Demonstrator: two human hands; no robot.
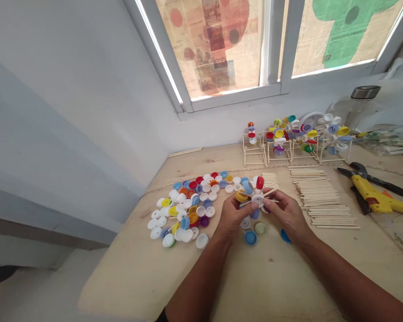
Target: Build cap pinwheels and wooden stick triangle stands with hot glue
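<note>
Both hands in use, meeting on one piece: a cap wheel, held just above the tabletop. Clock directions below run from its hub.

Left hand: closed in a pinch, thumb on the white hub, other fingers curled behind and partly hidden. Right hand: also pinching, thumb and fingertips together at the hub's 3 o'clock side, by the sticks; exact contact behind the wheel cannot be seen.

Wheel: red cap at 12, light blue at 11, yellow near 9, blue at 6. Thin sticks project toward 2 and 3.

Surroundings:
- 9 o'clock: wide spread of bottle caps, mostly white, with blue, red, orange, yellow and purple among them.
- 6 o'clock: blue cap and pale green cap, lying near each other.
- 5 o'clock: a second blue cap, partly covered by the right hand.
- 3 o'clock: rows of wooden sticks; past them, a yellow glue gun, lying across part of a black tool.
- 1 o'clock: stick frames in a row, bearing other colourful wheels; a white fan stands behind, partly blocked by them.
- 10 o'clock: loose sticks near the wall.
</note>
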